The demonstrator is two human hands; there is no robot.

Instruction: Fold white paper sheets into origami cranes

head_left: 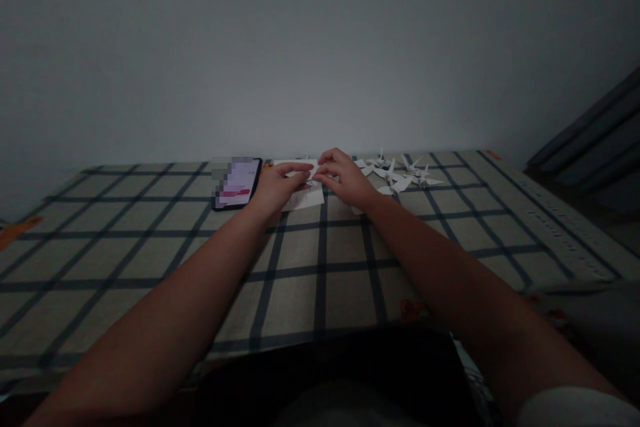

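Note:
Both hands meet over the table's far half, pinching a small piece of white folded paper [314, 172] between their fingertips. My left hand [277, 185] is closed on its left side, with thumb and fingers pressed together. From the right, my right hand [345, 177] grips the same paper with bent fingers. The fingers cover most of it, so its exact shape is hidden. Beneath the hands lies a flat white paper sheet [307, 198], partly covered by them. Several folded white paper cranes [395, 179] rest just right of my right hand.
A phone [237, 183] with a lit, partly blurred screen lies left of my left hand. The checked tablecloth [300, 267] covers the table, which ends at a pale wall [320, 47]. Dark folded fabric [595, 127] hangs at the right. The scene is dim.

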